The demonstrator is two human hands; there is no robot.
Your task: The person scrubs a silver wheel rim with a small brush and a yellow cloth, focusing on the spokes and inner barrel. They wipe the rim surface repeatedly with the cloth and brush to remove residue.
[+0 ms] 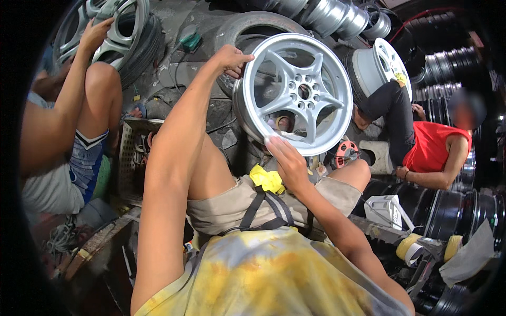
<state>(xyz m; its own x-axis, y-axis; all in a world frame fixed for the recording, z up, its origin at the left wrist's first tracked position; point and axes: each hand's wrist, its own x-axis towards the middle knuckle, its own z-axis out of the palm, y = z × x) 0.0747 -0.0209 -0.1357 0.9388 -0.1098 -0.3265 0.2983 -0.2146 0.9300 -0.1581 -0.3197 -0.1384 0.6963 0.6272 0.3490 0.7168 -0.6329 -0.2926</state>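
A silver-grey alloy wheel rim (276,102) with six spokes stands tilted in front of my knees. My left hand (232,62) is closed on its upper left edge, thumb and fingers hooked over the lip. Against the lower edge lies my right hand (290,163), its fingers stretched out and their tips slightly blurred. Whether anything thin sits under those fingertips cannot be made out. On my lap, just below the rim, rests a crumpled yellow cloth (266,179).
Behind the rim lies a tyre (258,26). At left, a person (63,116) holds another rim (118,42); a plastic crate (129,152) stands between us. On the right, a person in a red top (437,147) sits by a white rim (392,63). Tape rolls (408,247) hang lower right.
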